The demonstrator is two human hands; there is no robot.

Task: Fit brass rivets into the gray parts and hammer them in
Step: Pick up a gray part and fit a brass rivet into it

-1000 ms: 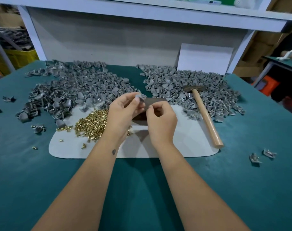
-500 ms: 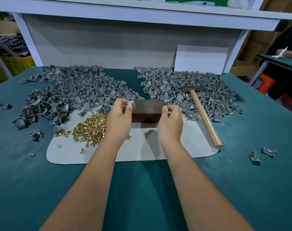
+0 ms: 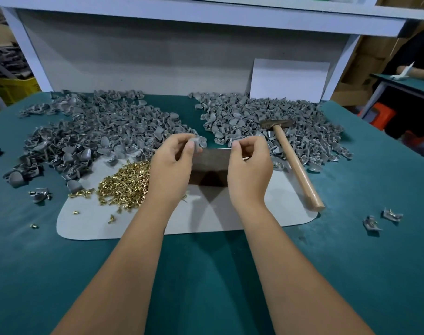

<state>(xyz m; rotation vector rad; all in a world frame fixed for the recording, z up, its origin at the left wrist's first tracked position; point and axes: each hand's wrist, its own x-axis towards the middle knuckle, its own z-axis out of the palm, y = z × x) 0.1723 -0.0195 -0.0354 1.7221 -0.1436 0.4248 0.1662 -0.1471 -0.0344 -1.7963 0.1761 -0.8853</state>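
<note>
My left hand [image 3: 172, 165] pinches a small gray part [image 3: 195, 142] between thumb and fingertips, above the left end of a dark metal block [image 3: 211, 163]. On the other side of the block, my right hand [image 3: 249, 170] has its fingers curled and pinched around something tiny, seemingly a brass rivet, mostly hidden. A heap of brass rivets [image 3: 124, 184] lies on the pale mat [image 3: 230, 216], just left of my left wrist. The wooden-handled hammer [image 3: 293, 163] rests untouched to the right, its head on the right pile of gray parts [image 3: 266, 114].
A second, wider pile of gray parts [image 3: 97, 134] covers the left of the green table [image 3: 206, 274]. Two loose parts [image 3: 381, 220] lie at the right. A white board [image 3: 288, 81] leans on the back panel. Another person's arm [image 3: 416, 72] shows far right.
My hands, joined over the block a second ago, have drawn apart to its two ends. The left one keeps the gray part. The hammer has not moved.
</note>
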